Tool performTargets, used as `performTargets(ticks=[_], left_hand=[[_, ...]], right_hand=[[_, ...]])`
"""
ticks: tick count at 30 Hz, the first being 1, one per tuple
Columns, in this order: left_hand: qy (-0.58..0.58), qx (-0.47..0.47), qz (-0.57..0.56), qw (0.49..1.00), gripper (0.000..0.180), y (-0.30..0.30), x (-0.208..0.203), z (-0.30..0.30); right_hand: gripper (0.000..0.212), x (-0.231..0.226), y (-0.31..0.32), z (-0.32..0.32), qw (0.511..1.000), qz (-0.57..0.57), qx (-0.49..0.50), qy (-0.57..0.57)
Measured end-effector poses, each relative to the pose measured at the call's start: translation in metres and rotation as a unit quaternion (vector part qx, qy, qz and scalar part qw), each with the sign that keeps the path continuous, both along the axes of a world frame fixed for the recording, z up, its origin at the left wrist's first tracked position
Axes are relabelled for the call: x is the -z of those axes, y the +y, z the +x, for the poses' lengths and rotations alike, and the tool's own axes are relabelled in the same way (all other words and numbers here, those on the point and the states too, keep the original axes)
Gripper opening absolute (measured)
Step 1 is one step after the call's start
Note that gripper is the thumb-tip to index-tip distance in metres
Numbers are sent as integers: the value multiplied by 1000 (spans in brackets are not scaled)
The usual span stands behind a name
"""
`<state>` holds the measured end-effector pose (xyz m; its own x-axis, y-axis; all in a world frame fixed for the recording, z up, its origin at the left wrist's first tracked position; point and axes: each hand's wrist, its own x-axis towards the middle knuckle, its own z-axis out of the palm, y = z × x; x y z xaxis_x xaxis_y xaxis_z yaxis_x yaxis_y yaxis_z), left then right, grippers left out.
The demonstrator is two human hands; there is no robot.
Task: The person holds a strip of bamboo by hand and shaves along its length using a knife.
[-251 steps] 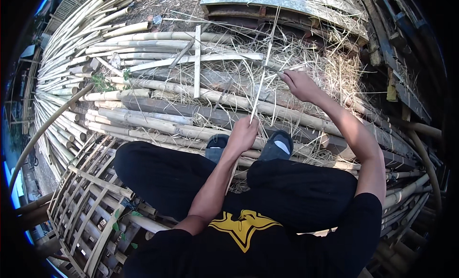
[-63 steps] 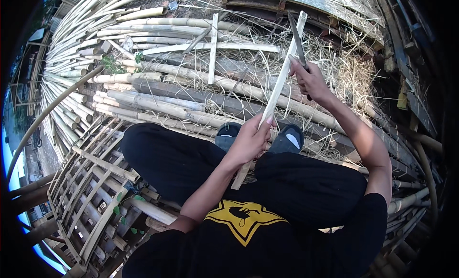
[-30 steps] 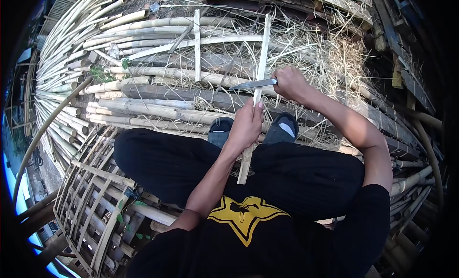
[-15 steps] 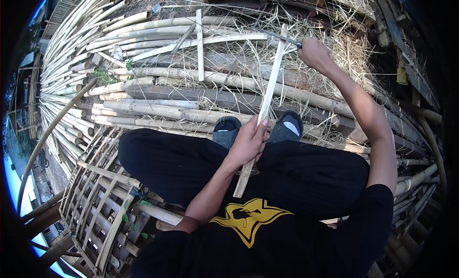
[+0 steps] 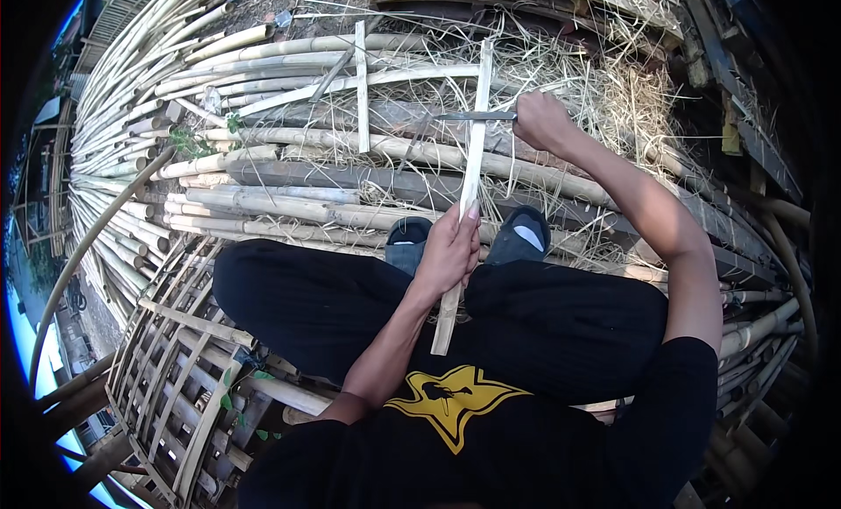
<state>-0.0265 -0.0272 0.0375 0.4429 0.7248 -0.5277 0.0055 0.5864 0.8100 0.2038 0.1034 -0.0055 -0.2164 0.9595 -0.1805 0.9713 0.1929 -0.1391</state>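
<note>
My left hand [image 5: 449,249] is closed round the lower part of a pale bamboo strip [image 5: 476,150], which slants up and away from my lap. In my right hand [image 5: 545,123] is the handle of a knife [image 5: 473,116]. Its dark blade points left and lies across the strip's upper half. The fist hides most of the handle. Just left of the strip, another flat bamboo strip [image 5: 362,88] rests across the poles. My feet in dark sandals [image 5: 519,237] are beneath the held strip.
Long bamboo poles [image 5: 307,137] cover the ground ahead and fan out to the left. Thin shavings [image 5: 604,97] lie heaped at the far right. A woven bamboo lattice [image 5: 180,378] stands at my lower left. Stacked timber [image 5: 745,80] edges the right side.
The knife has moved nearer along the strip and left with my right hand, its blade now level across it. The strip's far end has swung left. My left hand keeps its hold.
</note>
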Motion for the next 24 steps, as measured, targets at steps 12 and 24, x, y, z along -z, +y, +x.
performTargets(ticks=[12, 24], left_hand=[[-38, 67, -48, 996, 26, -9, -12, -7], [-32, -22, -24, 999, 26, 11, 2, -20]], right_hand=[[17, 18, 40, 94, 995, 33, 82, -41], [34, -34, -27, -4, 975, -89, -25, 202]])
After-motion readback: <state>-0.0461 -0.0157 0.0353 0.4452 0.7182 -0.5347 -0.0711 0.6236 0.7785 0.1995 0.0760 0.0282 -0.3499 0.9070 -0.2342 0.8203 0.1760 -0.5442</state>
